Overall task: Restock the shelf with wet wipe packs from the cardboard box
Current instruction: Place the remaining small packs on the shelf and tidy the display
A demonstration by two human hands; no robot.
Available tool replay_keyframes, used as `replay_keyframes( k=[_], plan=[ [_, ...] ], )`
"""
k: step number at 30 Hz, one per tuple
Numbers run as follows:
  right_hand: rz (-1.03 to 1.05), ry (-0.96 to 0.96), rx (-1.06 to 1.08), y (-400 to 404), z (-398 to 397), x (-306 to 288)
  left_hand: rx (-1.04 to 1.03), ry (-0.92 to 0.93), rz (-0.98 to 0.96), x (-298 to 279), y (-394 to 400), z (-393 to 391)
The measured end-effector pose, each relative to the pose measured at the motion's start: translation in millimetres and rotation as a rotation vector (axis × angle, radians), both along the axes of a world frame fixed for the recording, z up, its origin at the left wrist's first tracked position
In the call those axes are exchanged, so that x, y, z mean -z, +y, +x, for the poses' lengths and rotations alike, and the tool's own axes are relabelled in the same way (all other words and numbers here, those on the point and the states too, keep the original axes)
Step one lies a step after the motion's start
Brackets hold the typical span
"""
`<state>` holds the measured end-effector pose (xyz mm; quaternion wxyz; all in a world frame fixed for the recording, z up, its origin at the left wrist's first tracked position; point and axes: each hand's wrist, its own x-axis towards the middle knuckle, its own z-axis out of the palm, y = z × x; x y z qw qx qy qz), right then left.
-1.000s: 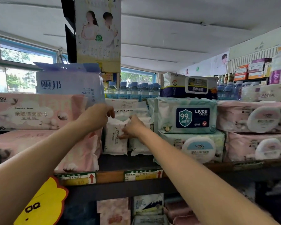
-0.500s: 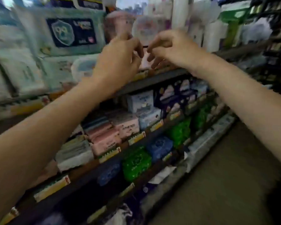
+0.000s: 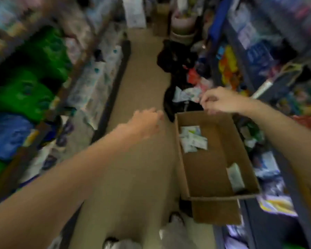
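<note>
The wet wipe packs (image 3: 193,140) are lying inside the cardboard box (image 3: 201,177), which is sitting on the floor at the lower right of the frame; a loose cluster of pale packs is resting toward the box's far end, and a single pack (image 3: 235,177) is leaning against its right wall nearer the camera. Much of the box's brown bottom is showing, so few packs seem to be left. The right hand (image 3: 220,100) is hanging just above the far rim of the box, its fingers loosely curled and holding nothing. The left hand (image 3: 144,123) is reaching out over the bare aisle floor (image 3: 133,177) to the left of the box, blurred by motion; its fingers look relaxed and empty, though the smear is making their exact spread hard to tell. Shelves crowded with green and blue packages (image 3: 22,97) are running along the left of the frame, and more goods are filling the right. The step in hand appears to be fetching further stock. The next move is calling for lowering a hand into the box and closing it around the clustered packs.
</note>
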<state>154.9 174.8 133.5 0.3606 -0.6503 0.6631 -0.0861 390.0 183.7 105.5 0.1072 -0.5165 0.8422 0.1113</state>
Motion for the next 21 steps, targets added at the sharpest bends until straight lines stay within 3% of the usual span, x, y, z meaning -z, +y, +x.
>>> replay_keyframes(
  k=[4,6,10,15,17,19,21],
  plan=[
    [0.267,-0.013,0.272,37.2,-113.3,105.3,0.088,0.019,0.198,83.3,8.8,-114.1],
    [0.364,0.038,0.301,53.4,-142.0,160.8,0.152,0.012,0.238,125.1,13.1,-156.5],
    [0.555,0.231,0.159,63.7,-168.1,272.8,0.161,0.014,0.326,207.0,11.0,-215.8],
    [0.469,0.639,0.062,65.8,-211.1,384.9,0.152,0.138,0.44,285.8,11.4,-240.4],
    [0.496,0.796,-0.146,68.8,-212.8,407.0,0.116,0.222,0.443,308.7,10.9,-234.9],
    [0.538,0.803,-0.292,69.5,-207.8,419.7,0.022,0.292,0.448,325.0,8.3,-226.1],
    [0.589,0.59,-0.223,66.1,-190.9,419.9,-0.04,0.305,0.481,331.8,2.3,-221.5]
  ],
)
